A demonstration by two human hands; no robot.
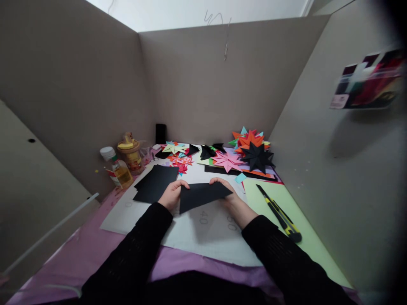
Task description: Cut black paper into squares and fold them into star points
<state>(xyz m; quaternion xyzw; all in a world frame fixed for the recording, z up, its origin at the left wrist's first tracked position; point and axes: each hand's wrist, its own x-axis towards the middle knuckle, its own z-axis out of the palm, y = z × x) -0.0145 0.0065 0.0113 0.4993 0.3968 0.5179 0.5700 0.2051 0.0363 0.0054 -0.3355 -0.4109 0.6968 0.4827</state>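
A sheet of black paper (203, 195) is held up between both hands, tilted above a white sheet (206, 237) with pencilled numbers. My left hand (172, 195) pinches its left edge, thumb on top. At the upper right edge, my right hand (226, 192) grips it, the fingers mostly hidden beneath. More black sheets (157, 183) lie in a loose stack just left of my left hand. A yellow and black utility knife (280, 215), blade out, rests on pale green paper (305, 245) to the right of my right hand.
Folded paper stars (249, 148) in several colours are piled at the back right, with smaller folded pieces (181, 161) at the back middle. A bottle of amber liquid (119, 171) and a decorated jar (132, 156) stand at the left. Grey partitions (229, 84) enclose the desk.
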